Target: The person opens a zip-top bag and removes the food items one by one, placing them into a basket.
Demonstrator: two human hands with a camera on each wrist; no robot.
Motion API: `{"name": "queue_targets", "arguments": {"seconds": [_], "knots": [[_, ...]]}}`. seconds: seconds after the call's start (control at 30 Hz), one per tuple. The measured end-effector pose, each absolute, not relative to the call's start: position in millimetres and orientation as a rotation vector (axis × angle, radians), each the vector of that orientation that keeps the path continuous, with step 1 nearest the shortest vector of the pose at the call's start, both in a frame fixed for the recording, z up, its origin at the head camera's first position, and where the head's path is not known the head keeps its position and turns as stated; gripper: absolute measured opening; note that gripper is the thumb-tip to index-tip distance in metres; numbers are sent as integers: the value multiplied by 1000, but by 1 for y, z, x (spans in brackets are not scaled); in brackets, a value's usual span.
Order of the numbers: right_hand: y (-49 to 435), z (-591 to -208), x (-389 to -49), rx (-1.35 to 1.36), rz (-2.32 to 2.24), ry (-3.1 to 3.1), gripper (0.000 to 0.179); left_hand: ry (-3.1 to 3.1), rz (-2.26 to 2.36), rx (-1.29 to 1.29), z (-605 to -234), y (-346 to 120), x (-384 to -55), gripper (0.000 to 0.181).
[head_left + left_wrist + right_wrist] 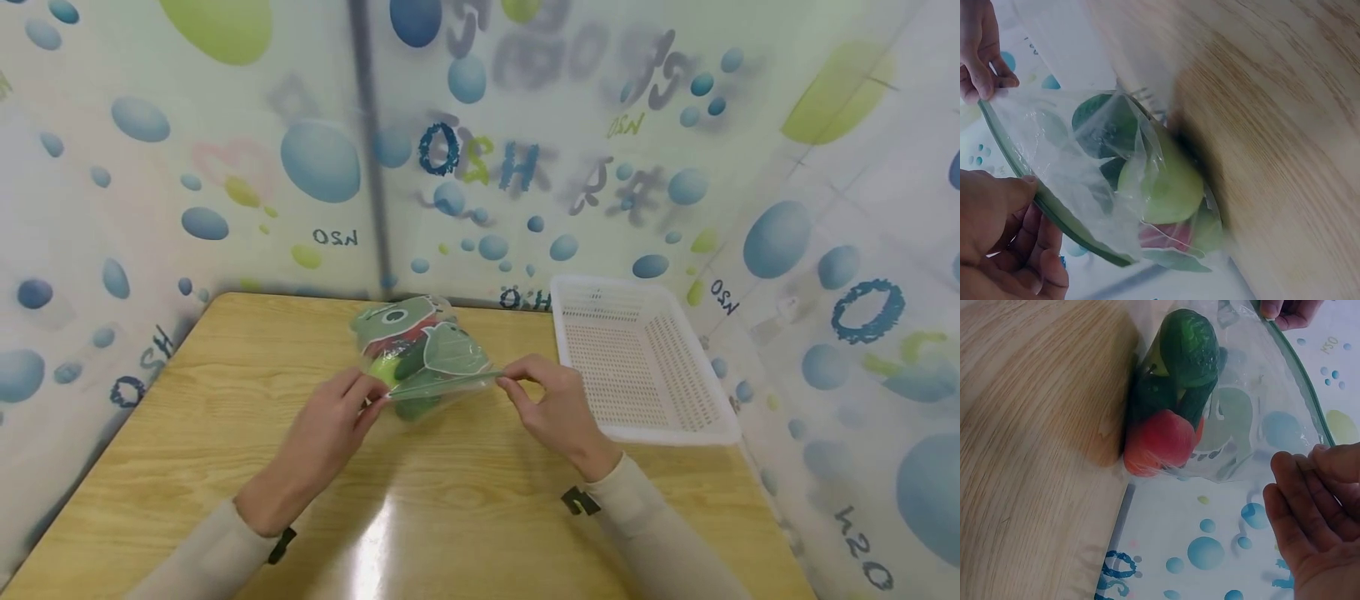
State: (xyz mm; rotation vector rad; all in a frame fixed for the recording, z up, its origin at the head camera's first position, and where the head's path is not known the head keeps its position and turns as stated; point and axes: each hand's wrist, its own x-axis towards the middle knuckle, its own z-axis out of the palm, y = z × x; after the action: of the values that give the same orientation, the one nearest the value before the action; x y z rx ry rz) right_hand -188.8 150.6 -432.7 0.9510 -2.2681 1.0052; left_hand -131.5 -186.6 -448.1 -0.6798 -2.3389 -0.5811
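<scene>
A clear zip bag [455, 354] with a green seal strip and a printed green cartoon stands on the wooden table. Inside it are a dark green cucumber [1190, 347], a pale green round fruit or vegetable [1163, 190] and a red rounded piece [1169, 437]. My left hand [330, 417] pinches the strip near its left end, thumb on top. At the strip's right end, my right hand [551, 408] pinches the corner between thumb and fingertips. Between the two hands the strip is drawn nearly straight, its edges lying together in the head view.
A white perforated plastic basket [637, 362] sits at the right back of the wooden table [465, 517]. Behind and on both sides rise walls [315, 208] covered with blue and green bubble prints and lettering.
</scene>
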Motion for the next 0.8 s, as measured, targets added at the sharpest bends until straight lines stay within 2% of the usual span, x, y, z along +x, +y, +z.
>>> {"name": "queue_targets", "arguments": {"seconds": [0.8], "knots": [[167, -429, -194, 822, 1038, -2297, 10, -2376, -582, -621, -451, -214, -124, 28]]}}
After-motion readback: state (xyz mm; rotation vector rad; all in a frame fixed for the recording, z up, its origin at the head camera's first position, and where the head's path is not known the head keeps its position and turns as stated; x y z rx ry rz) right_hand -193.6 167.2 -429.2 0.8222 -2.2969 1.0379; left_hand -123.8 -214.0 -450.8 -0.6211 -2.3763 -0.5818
